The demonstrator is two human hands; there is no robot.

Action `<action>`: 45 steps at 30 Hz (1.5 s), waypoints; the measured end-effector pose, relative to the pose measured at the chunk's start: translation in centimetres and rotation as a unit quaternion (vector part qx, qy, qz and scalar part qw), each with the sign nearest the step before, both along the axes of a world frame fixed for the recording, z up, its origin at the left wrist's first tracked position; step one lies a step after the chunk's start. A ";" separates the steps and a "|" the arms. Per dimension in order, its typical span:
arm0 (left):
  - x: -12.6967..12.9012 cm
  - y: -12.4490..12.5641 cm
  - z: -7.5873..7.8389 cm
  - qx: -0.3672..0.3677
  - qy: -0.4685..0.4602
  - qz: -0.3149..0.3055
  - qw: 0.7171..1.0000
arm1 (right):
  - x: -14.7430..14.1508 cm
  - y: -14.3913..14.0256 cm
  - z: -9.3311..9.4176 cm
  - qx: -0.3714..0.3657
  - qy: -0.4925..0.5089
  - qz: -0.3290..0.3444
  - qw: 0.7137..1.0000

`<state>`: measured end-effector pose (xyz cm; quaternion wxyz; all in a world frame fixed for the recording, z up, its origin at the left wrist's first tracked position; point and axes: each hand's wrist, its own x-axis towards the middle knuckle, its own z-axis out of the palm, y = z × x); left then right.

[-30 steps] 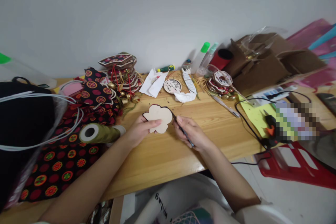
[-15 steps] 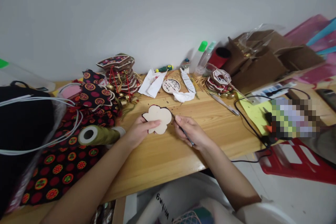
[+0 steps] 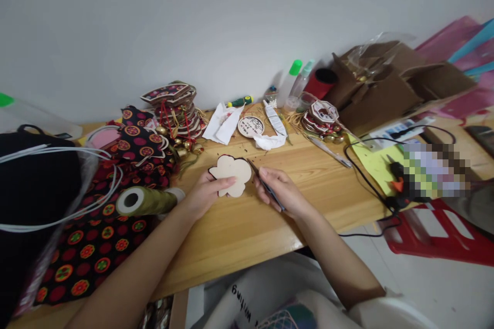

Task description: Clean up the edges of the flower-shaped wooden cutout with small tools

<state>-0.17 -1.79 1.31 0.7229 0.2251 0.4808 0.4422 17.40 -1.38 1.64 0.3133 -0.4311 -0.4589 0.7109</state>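
Note:
My left hand (image 3: 208,193) grips a pale, cloud-shaped board (image 3: 231,172) by its left lobe, thumb flat on the face. Dark cloth shows along the board's upper and left edges. Slim dark thread snips (image 3: 270,190) lie in my right hand (image 3: 280,190), held between thumb and fingers. Their pointed tip is close to the board's right edge; I cannot tell whether it touches. Small dark scraps lie on the wooden table (image 3: 231,236) around the board.
A thread spool (image 3: 148,200) and patterned black cloth (image 3: 88,252) lie on the left. Behind stand stacked ornaments (image 3: 175,105), white paper (image 3: 222,123) and a round printed disc (image 3: 250,126). To the right are a craft knife (image 3: 330,151), a cardboard box (image 3: 378,97) and a black cable (image 3: 360,182).
My right hand has turned slightly, and more of the snips shows, their tip now higher beside the board's right edge. The left hand keeps its hold on the board. The view has shifted slightly.

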 end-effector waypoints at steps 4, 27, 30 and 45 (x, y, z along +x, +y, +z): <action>0.0 0.0 0.1 0.003 0.000 -0.001 1.000 | 0.2 -0.1 0.0 0.009 -0.003 0.024 1.000; 0.0 0.0 0.0 -0.009 -0.010 -0.004 1.000 | 0.3 -0.1 0.4 -0.014 0.011 0.037 0.999; -0.1 0.0 -0.1 -0.008 -0.001 -0.006 1.000 | 0.4 -0.1 0.4 -0.012 0.009 0.028 1.000; -0.1 0.0 -0.1 0.002 0.005 -0.009 1.000 | 0.6 -0.1 0.5 0.001 0.031 0.032 0.999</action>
